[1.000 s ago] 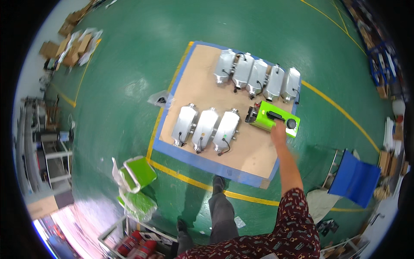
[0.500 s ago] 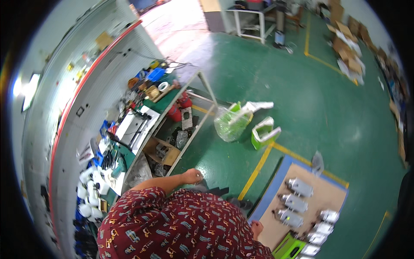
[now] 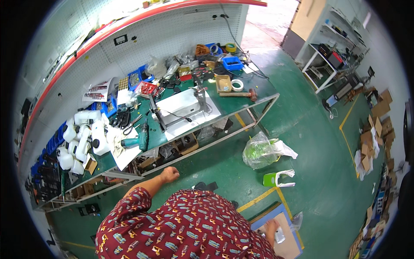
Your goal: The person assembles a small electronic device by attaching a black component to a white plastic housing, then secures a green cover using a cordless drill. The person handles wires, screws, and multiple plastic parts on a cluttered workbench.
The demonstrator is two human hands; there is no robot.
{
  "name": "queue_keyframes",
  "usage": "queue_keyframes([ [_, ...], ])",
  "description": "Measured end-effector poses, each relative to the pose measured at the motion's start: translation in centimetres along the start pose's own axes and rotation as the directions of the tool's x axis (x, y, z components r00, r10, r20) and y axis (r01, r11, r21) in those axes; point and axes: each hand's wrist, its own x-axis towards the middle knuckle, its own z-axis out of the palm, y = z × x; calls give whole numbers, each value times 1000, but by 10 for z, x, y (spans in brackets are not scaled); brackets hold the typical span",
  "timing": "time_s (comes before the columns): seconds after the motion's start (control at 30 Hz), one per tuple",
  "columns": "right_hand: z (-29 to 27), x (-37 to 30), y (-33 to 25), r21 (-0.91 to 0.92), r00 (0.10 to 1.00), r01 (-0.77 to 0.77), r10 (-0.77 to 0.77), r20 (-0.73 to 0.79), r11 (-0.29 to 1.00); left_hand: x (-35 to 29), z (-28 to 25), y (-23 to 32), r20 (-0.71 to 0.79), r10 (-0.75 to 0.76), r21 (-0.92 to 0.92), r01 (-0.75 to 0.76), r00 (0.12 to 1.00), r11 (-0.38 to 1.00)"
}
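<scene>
My left hand (image 3: 170, 174) is curled closed in front of the workbench (image 3: 211, 122), below its front edge; what it holds, if anything, is hidden. At the lower right, my right hand (image 3: 271, 228) has its fingers stretched out, beside a silver metal unit (image 3: 280, 235) on a brown board with a blue border (image 3: 289, 249). Whether hand and unit touch, I cannot tell. On the bench are a white boxy machine (image 3: 179, 105), a green cordless drill (image 3: 143, 136), scissors (image 3: 133, 124) and a hammer (image 3: 252, 95).
White plastic bottles (image 3: 100, 140) crowd the bench's left end. Blue trays (image 3: 233, 63) and loose parts line its back. A clear bag with green contents (image 3: 260, 153) and a green-and-white carton (image 3: 278, 178) stand on the floor. Cardboard boxes (image 3: 368, 144) lie along the right wall.
My view has turned left, bringing the bench into the middle. The board has shifted to the lower edge, with most silver units out of sight. My right hand's fingers now show stretched out.
</scene>
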Motion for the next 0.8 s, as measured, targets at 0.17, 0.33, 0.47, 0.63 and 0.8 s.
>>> queue_keyframes([
  [0.17,294,-57,-76,-470,686,601,-115,719,647,-18,-52,-16,-174,-158,-343,90,972,935],
  [0.33,481,-99,-149,-340,472,661,-18,881,669,-28,-40,-36,-278,-295,-522,114,914,845],
  [0.47,580,-110,-167,-287,386,616,37,922,733,-54,-26,8,-237,-384,-652,147,892,744],
  [0.63,664,-132,-164,-214,255,588,73,964,780,-80,-15,22,-252,-413,-709,123,875,694],
  [0.8,709,-146,-166,-67,386,572,-197,901,817,-89,-12,36,-252,-525,-791,139,813,596],
])
